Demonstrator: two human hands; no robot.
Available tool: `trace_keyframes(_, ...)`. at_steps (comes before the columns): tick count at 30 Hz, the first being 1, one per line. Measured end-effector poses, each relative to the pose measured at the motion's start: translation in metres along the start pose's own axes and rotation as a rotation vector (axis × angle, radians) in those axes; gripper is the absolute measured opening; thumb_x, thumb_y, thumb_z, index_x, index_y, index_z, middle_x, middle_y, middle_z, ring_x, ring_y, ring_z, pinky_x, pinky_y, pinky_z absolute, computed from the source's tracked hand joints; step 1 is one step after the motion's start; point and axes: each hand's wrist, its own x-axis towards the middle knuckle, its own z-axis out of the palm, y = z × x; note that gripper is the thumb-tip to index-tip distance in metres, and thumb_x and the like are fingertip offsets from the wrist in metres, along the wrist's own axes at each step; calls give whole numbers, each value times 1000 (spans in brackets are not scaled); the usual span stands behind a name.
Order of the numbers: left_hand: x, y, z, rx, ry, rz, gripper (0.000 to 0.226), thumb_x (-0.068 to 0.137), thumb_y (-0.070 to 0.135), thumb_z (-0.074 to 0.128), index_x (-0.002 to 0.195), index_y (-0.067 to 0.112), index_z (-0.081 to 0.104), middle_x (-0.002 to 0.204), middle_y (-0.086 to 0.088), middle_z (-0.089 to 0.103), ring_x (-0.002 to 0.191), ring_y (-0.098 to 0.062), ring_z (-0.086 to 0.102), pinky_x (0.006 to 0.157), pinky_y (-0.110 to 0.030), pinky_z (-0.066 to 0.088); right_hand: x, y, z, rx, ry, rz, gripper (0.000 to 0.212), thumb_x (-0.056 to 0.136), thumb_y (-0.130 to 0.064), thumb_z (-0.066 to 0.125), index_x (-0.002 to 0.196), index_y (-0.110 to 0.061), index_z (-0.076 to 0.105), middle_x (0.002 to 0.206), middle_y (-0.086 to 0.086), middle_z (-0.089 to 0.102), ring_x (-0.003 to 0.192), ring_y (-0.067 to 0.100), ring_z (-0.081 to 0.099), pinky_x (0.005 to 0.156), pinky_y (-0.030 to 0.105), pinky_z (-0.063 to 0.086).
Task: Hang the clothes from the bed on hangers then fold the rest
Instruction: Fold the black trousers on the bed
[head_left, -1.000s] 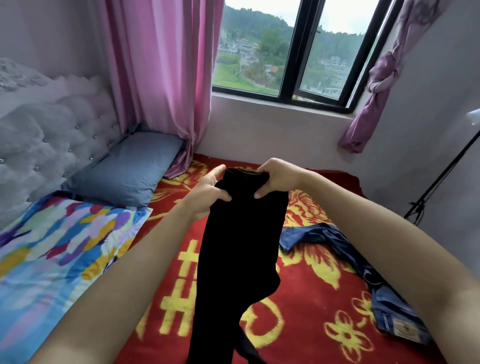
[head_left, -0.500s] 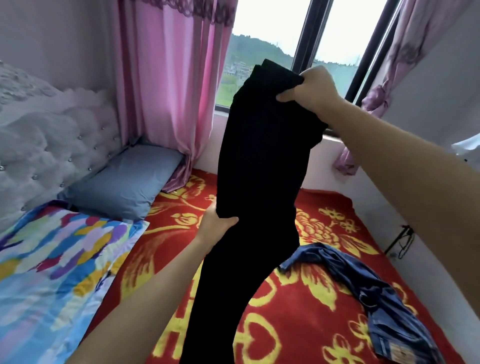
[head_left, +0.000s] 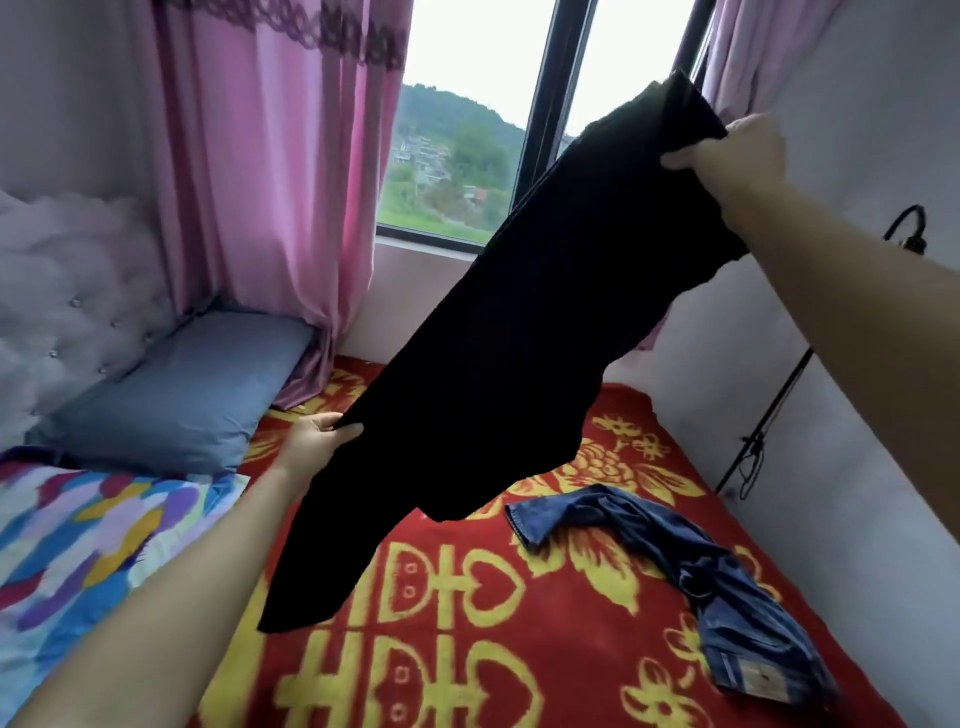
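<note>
Black trousers (head_left: 524, 332) stretch slantwise in the air above the bed. My right hand (head_left: 737, 156) grips their upper end high at the right, in front of the window. My left hand (head_left: 317, 441) pinches their left edge lower down, over the red blanket (head_left: 519, 623). The free lower end dangles near the blanket. Blue jeans (head_left: 691, 561) lie crumpled on the blanket at the right. No hanger is in view.
A grey-blue pillow (head_left: 176, 395) lies against the tufted headboard (head_left: 62, 291) at the left, with a colourful quilt (head_left: 78, 540) in front of it. Pink curtains (head_left: 270, 171) flank the window (head_left: 493, 130). A black lamp stand (head_left: 769, 421) leans by the right wall.
My right hand has swung the top of the black trousers up and to the right. My left hand slid down their edge and pulled left, stretching them slantwise.
</note>
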Motion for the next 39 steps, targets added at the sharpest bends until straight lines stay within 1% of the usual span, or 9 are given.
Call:
trace_keyframes(6, 50, 60, -9, 270, -40, 176, 9, 87, -1, 61, 91, 6, 64, 63, 2, 63, 47, 0, 55, 50, -11, 44, 3, 91, -28, 56, 91, 291, 31, 58, -23, 79, 61, -14, 49, 65, -2, 52, 73, 21, 59, 66, 31, 49)
trace_keyframes(11, 87, 30, 75, 611, -117, 163, 10, 90, 8, 58, 96, 8, 66, 85, -12, 60, 81, -23, 56, 75, -32, 39, -3, 202, -55, -122, 138, 523, 45, 64, -25, 80, 99, -3, 63, 96, 11, 66, 87, 25, 63, 78, 35, 51)
trace_keyframes(14, 101, -15, 130, 1034, 11, 13, 36, 94, 28, 48, 130, 26, 52, 127, -6, 57, 124, -30, 43, 102, -44, 28, -14, 279, -69, -280, 162, 624, 49, 65, -26, 81, 101, 2, 63, 108, 19, 66, 95, 33, 63, 80, 39, 50)
trace_keyframes(16, 95, -59, 168, 1094, -88, -155, 55, 94, 39, 48, 145, 28, 30, 148, -8, 36, 136, -34, 26, 107, -52, 23, -28, 331, -73, -399, 116, 669, 47, 69, -27, 80, 100, 3, 61, 108, 21, 65, 96, 37, 63, 77, 39, 48)
trace_keyframes(20, 53, -157, 229, 1074, -246, -411, 67, 95, 40, 47, 150, 26, 12, 157, -13, 12, 143, -35, 9, 111, -54, 17, -67, 440, -68, -600, -72, 777, 41, 77, -26, 75, 100, 4, 60, 108, 25, 63, 96, 41, 61, 78, 42, 48)
trace_keyframes(25, -11, -233, 229, 1088, -277, -670, 65, 96, 39, 42, 150, 21, 9, 156, -14, 13, 141, -35, 13, 111, -47, 23, -121, 529, -44, -739, -254, 909, 42, 80, -22, 71, 112, 4, 61, 116, 27, 60, 105, 43, 58, 87, 45, 47)
trace_keyframes(34, -49, -257, 173, 1110, -152, -867, 63, 95, 37, 40, 149, 16, 15, 149, -15, 30, 138, -34, 24, 107, -42, 29, -137, 536, 13, -829, -492, 863, 17, 82, -16, 60, 88, 0, 58, 82, 19, 57, 81, 34, 58, 73, 35, 42)
trace_keyframes(36, -49, -255, 169, 1076, -123, -871, 62, 96, 37, 41, 149, 17, 16, 150, -15, 28, 137, -35, 23, 107, -43, 28, -141, 521, 38, -835, -567, 829, 17, 82, -19, 59, 79, -4, 53, 83, 17, 59, 73, 30, 56, 70, 33, 41)
trace_keyframes(39, -47, -256, 156, 1020, -100, -874, 63, 96, 37, 40, 150, 17, 13, 152, -14, 25, 138, -37, 18, 108, -45, 27, -152, 493, 87, -819, -673, 753, 20, 80, -26, 60, 88, -7, 56, 102, 16, 64, 94, 34, 61, 77, 34, 45)
